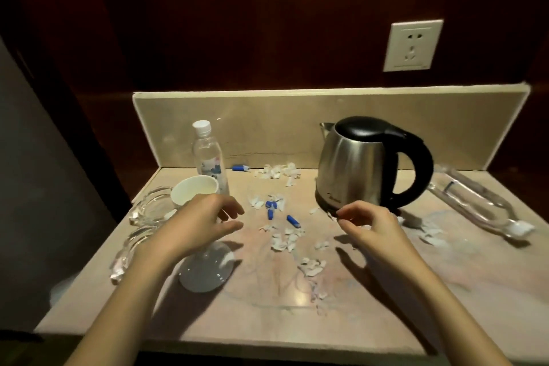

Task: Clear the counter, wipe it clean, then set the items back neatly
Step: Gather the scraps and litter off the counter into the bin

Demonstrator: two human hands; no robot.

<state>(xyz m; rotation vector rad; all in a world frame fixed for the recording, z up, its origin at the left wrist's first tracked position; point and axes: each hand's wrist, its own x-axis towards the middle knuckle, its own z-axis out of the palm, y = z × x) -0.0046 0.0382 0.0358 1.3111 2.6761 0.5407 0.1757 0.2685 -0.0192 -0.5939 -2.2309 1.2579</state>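
Observation:
On the beige counter (386, 291), my left hand (205, 217) curves over the bowl of a clear stemmed glass, thumb and fingers round it. The glass's round foot (205, 273) stands on the counter just below. My right hand (368, 223) hovers with loosely curled fingers at the base of the steel kettle (353, 166) and holds nothing I can see. A water bottle (208, 154) and a white paper cup (193, 190) stand at the back left. White paper scraps (285, 238) and small blue bits (271, 208) litter the middle.
A glass ashtray (151, 208) sits at the left edge, with another clear glass piece (124, 255) in front of it. A clear bottle (481, 208) lies on its side at the right. A stone backsplash (297, 128) closes the back; a wall socket (413, 46) is above.

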